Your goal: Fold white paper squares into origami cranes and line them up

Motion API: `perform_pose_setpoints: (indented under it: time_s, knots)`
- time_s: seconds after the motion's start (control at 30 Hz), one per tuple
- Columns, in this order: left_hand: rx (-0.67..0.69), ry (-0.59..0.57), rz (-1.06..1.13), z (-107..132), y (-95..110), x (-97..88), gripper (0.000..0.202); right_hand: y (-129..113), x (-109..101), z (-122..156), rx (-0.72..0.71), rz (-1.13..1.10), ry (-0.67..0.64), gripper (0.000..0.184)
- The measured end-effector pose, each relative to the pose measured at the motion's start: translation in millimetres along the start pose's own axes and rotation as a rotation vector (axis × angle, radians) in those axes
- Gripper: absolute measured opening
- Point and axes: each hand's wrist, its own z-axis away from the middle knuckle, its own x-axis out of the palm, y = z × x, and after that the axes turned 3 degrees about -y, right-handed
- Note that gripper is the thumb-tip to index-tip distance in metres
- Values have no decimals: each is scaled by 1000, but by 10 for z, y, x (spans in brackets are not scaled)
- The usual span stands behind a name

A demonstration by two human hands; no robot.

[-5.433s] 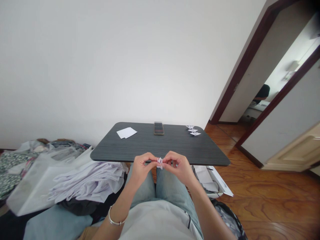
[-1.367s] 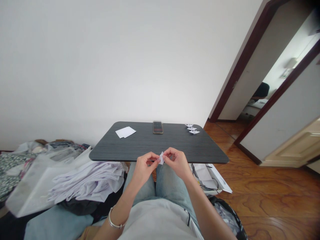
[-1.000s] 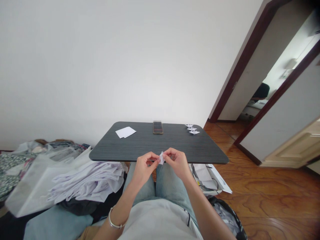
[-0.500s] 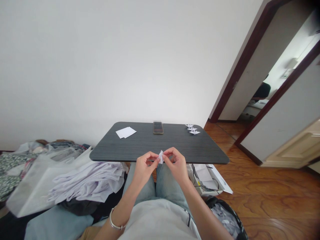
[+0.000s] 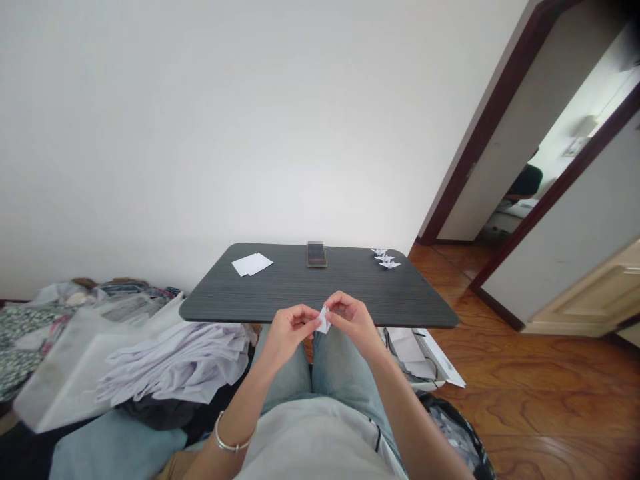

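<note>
One white wall (image 5: 260, 133): plain, filling most of the upper view.
Wood floor (image 5: 530, 373): reddish brown and glossy, spreading on the right toward a dark red door frame (image 5: 487, 133).
Dark table (image 5: 300, 290): grained top with rounded corners, its far edge by the wall.
Clothes heap (image 5: 180, 363): left of the person's legs, pale folded cloth nearest the table.
White box (image 5: 425, 385): below the table's right side, holding papers and a dark cable.
Black bag (image 5: 475, 430): beside the right forearm, pale scraps inside.
Left hand (image 5: 287, 330): thumb and fingertips clamped on one side of a small folded paper (image 5: 324, 323); silver bracelet (image 5: 225, 445) around the wrist.
Right hand (image 5: 355, 323): thumb and forefinger pinching the opposite side.
White sheets (image 5: 253, 264): overlapping, flat at the table's far left.
Phone (image 5: 317, 255): near the far edge, between sheets and figures.
Winged paper figures (image 5: 385, 258): three in a close row, far right corner; whether they touch cannot be told.
Folded paper: white, between both hands, above the knees at the table's near edge.
</note>
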Motion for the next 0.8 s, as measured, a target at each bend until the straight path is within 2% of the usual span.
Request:
perform_pose_setpoints:
  time_s: [0.17,0.33,0.47,0.6,0.8]
  knots:
    - [-4,-3,-25,5,21,2,18,1,-32,-17,39,-9,-46,10]
    - [-3,-20,-98,8,28,-12,17,-5,-68,-18,30,119,-55,4]
    - [19,-20,-206,9,0,-42,17,-31,-84,-38,96,213,-89,4]
    - [37,-22,-283,3,-10,-51,15,-37,-104,-59,160,222,-114,5]
    - [38,-26,-323,11,24,-33,15,-11,-116,-69,161,227,-130,2]
